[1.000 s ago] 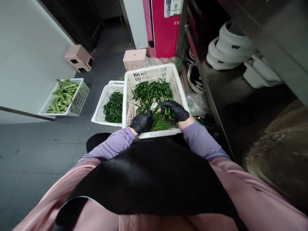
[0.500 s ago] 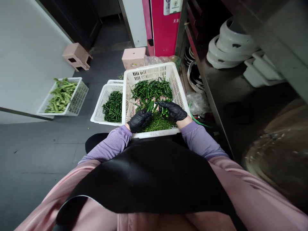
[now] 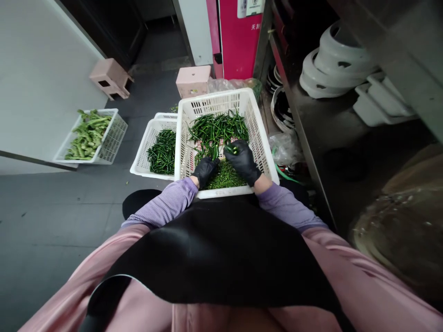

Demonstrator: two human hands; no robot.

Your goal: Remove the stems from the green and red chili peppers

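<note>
A large white basket (image 3: 259,133) stands in front of me, with long green peppers (image 3: 218,127) heaped in its far part and a pile of small green stems (image 3: 226,176) in its near part. My right hand (image 3: 243,161), in a black glove, is closed around several green peppers above the stems. On the left side of the basket, my gloved left hand (image 3: 206,170) is closed on green peppers too, their ends showing at its fingertips.
A smaller white basket (image 3: 140,154) of green peppers adjoins on the left. Farther left, another basket (image 3: 109,145) holds pale green vegetables. Two pink stools (image 3: 194,79) stand beyond. A metal shelf (image 3: 308,124) with white dishes (image 3: 342,57) runs along the right.
My right hand has turned and closed around the peppers, moving slightly left. My left hand has shifted a little right and lower over the basket.
</note>
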